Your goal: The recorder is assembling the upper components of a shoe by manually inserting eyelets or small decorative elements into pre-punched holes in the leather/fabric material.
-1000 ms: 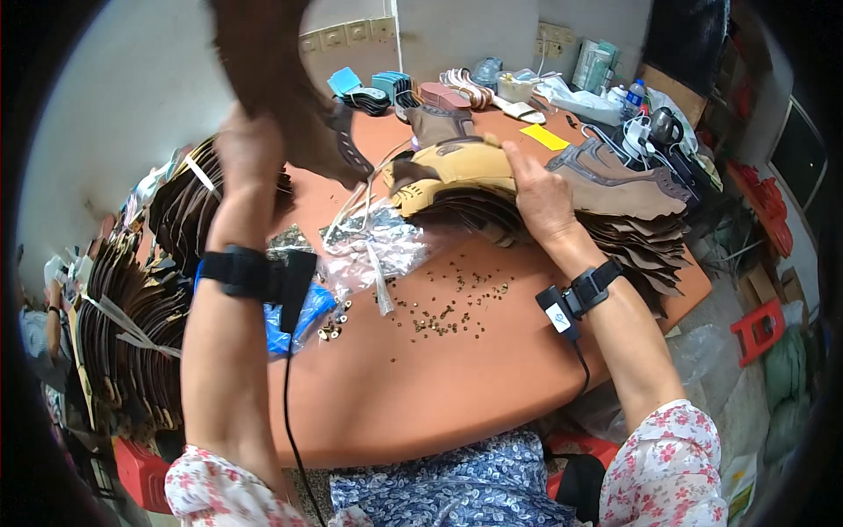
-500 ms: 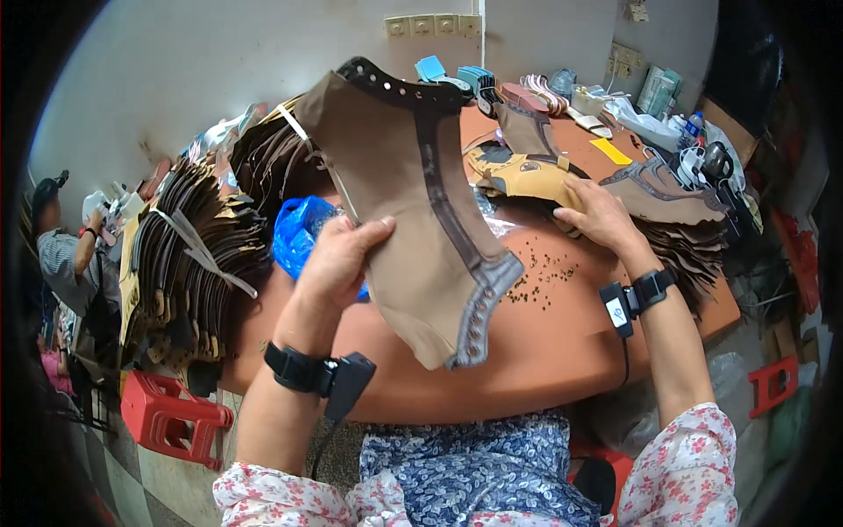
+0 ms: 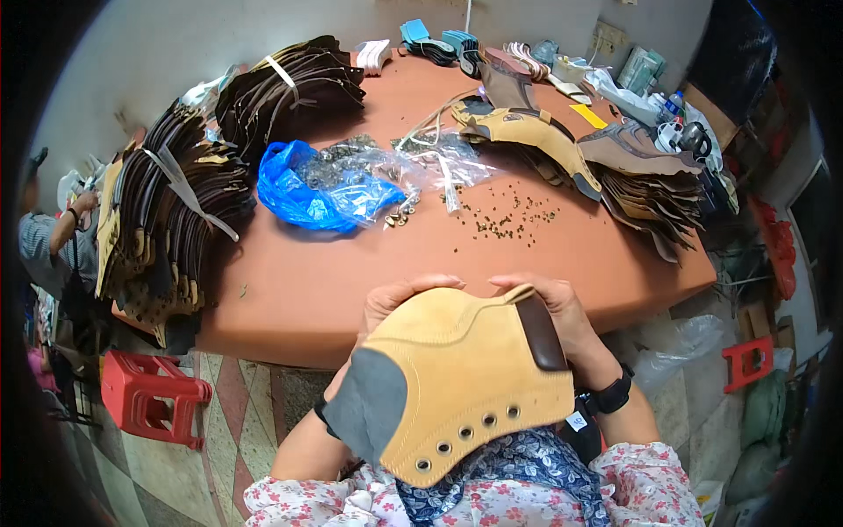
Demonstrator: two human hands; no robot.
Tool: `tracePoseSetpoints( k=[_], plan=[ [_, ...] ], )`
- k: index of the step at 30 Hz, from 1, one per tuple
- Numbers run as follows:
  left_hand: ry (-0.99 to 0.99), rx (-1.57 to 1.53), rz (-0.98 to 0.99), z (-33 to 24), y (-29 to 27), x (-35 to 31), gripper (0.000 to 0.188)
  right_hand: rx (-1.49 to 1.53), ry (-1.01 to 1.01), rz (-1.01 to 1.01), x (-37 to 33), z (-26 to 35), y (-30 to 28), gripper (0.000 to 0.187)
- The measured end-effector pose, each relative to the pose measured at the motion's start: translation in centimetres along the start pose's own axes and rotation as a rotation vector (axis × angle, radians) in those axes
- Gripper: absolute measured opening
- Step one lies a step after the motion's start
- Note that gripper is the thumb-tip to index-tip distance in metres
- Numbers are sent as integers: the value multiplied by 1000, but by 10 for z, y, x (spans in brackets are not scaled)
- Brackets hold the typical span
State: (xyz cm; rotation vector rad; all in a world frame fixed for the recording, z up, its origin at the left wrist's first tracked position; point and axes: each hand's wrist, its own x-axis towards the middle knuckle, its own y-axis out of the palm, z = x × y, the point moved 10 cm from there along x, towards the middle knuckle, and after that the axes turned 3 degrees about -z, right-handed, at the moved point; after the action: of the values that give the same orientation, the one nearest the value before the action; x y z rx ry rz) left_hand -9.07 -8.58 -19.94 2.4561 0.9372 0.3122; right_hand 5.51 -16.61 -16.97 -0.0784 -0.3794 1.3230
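support has changed: the right hand has left the stacked uppers and joined the left hand on a tan shoe upper, now steadied above blue patterned cloth by the counter's near edge. both hands' fingers curl closed around its far side, some tips hidden.

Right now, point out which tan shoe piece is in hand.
The tan shoe piece with five eyelets, held by the left hand and right hand; its tan lookalike lies untouched across the table.
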Motion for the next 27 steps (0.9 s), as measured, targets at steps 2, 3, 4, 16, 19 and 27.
tracePoseSetpoints(
  k=[2, 3, 4, 16, 19, 27],
  plan=[
    [182, 210, 69, -11, 6, -4, 32, -48, -81, -20, -10, 4, -1, 31],
    [274, 320, 103, -17, 11, -7, 33, -46, -99, -28, -14, 7, -1, 31],
    [280, 338, 100, -18, 12, -9, 33, -44, -116, -37, -17, 9, -2, 30],
    [145, 449, -17, 11, 12, -44, 33, -14, 276, -2, -35, -13, -24, 28],
    [-44, 432, -60, 46, -2, -51, 25, -115, 286, 108, -38, -32, -25, 27],
    [-293, 765, 236, 22, -58, -77, 18, -201, 283, 282, -33, -53, -12, 32]
  ],
)
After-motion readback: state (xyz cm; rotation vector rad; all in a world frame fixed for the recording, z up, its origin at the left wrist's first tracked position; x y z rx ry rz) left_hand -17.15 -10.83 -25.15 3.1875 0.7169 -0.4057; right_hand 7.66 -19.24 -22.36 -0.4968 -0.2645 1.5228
